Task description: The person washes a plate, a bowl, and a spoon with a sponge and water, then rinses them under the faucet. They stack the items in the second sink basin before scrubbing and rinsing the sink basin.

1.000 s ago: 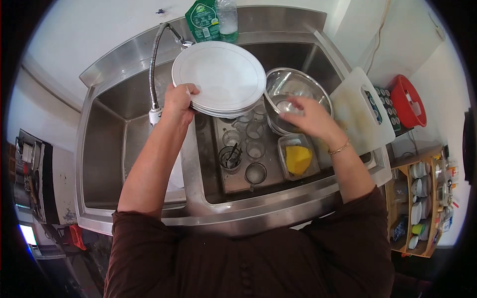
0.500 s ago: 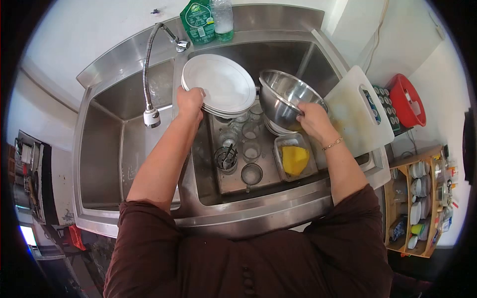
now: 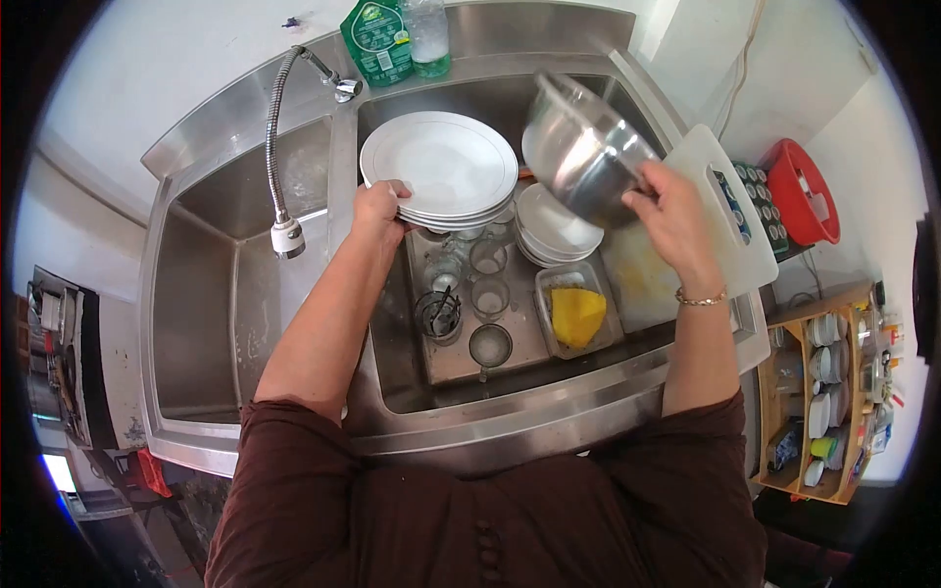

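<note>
My left hand grips the left edge of a stack of white plates, held over the right sink basin. In my right hand is a steel mixing bowl, tilted and slightly blurred, with my fingers closed on its rim. Below the bowl sits a stack of small white bowls. Several glass mugs stand in the basin, one glass with dark utensils inside. A clear container with a yellow cloth or sponge lies to their right.
A white cutting board leans over the basin's right edge. The flexible faucet hangs over the left basin. A green soap pouch and a plastic bottle stand behind. At right are a red basin and a wooden dish rack.
My right hand has lifted the steel bowl up and tipped it, uncovering the small white bowls beneath. The plate stack in my left hand has shifted slightly.
</note>
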`<state>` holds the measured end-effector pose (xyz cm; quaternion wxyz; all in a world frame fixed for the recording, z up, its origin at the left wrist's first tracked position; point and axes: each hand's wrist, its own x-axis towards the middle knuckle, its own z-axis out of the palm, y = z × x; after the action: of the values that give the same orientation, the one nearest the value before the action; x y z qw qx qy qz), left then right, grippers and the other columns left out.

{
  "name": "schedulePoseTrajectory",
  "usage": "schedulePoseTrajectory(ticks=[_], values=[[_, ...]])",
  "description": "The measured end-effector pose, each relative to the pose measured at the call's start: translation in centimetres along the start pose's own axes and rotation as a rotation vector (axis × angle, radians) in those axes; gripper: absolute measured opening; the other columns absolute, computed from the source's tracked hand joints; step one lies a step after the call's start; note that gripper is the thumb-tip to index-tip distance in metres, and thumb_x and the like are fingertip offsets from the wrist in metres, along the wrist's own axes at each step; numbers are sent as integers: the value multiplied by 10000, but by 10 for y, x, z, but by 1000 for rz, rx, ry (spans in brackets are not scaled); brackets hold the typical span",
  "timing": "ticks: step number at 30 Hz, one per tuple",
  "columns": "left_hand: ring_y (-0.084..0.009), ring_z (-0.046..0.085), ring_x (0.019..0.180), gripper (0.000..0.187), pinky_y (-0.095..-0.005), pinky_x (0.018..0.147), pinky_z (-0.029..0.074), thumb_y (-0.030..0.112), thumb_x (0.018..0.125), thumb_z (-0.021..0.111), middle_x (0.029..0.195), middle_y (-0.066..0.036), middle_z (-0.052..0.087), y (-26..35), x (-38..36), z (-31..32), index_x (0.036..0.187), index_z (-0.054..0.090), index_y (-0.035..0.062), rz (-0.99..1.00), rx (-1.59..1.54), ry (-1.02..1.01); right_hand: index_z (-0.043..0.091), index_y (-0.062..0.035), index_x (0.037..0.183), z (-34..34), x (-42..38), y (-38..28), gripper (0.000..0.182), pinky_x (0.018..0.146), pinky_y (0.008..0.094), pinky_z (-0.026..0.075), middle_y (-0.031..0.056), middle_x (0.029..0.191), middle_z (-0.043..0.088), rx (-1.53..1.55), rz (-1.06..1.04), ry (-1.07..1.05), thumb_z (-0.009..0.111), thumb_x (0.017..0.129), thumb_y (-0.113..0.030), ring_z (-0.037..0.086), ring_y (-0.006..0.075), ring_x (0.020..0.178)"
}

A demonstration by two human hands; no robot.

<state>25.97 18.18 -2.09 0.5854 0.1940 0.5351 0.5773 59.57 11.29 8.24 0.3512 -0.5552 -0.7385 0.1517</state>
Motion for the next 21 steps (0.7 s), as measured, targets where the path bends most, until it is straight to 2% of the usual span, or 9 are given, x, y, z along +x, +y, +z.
schedulePoseTrajectory(ticks=[1, 2, 6, 11, 14, 18, 21], values=[[-371, 603, 765, 494, -541, 517, 524, -47, 629, 508, 983, -221, 519, -2, 0, 0, 1114, 422, -29, 10, -42, -28, 505, 28, 829, -6, -1, -4, 171, 638, 348, 414, 149, 721, 525, 1, 5, -1, 629, 729, -34, 527, 279, 675], [-371, 603, 765, 494, -541, 517, 524, -47, 629, 508, 983, -221, 519, -3, 0, -1, 1114, 422, -29, 8, -40, -27, 516, 28, 854, -13, -1, -9, 172, 636, 333, 415, 134, 719, 518, -8, -15, 67, 627, 736, -29, 522, 247, 673], [-373, 579, 849, 548, -534, 591, 532, -46, 633, 521, 1016, -201, 507, -4, -11, 5, 1163, 394, 13, -2, 27, -145, 543, 20, 907, -29, -2, -18, 175, 634, 292, 412, 95, 716, 504, 65, -79, 201, 620, 756, -23, 495, 184, 664], [-391, 547, 935, 580, -566, 706, 511, -46, 638, 530, 1066, -200, 492, -28, -30, 35, 1188, 361, 29, -112, 73, -266, 541, 20, 906, -23, -10, -29, 165, 640, 292, 413, 91, 723, 510, 101, -140, 262, 613, 761, -14, 485, 186, 660], [-404, 533, 1007, 558, -576, 852, 459, -24, 661, 511, 1120, -219, 504, -48, -49, 63, 1208, 405, -55, -206, 17, -262, 535, 20, 891, -19, -13, -34, 155, 637, 298, 412, 100, 719, 503, 73, -147, 246, 608, 758, -8, 485, 203, 654], [-420, 530, 1000, 551, -607, 841, 447, -40, 666, 502, 1123, -225, 496, -71, -54, 87, 1205, 391, -70, -240, -19, -257, 523, 19, 878, -14, -15, -31, 151, 629, 308, 407, 108, 710, 482, 108, -152, 234, 601, 749, 3, 477, 230, 645], [-436, 514, 1017, 560, -637, 820, 441, -55, 666, 494, 1135, -219, 477, -90, -41, 93, 1213, 374, -45, -251, 3, -283, 519, 18, 877, -16, -17, -33, 156, 627, 309, 408, 113, 710, 483, 102, -160, 207, 599, 743, 12, 478, 239, 645]])
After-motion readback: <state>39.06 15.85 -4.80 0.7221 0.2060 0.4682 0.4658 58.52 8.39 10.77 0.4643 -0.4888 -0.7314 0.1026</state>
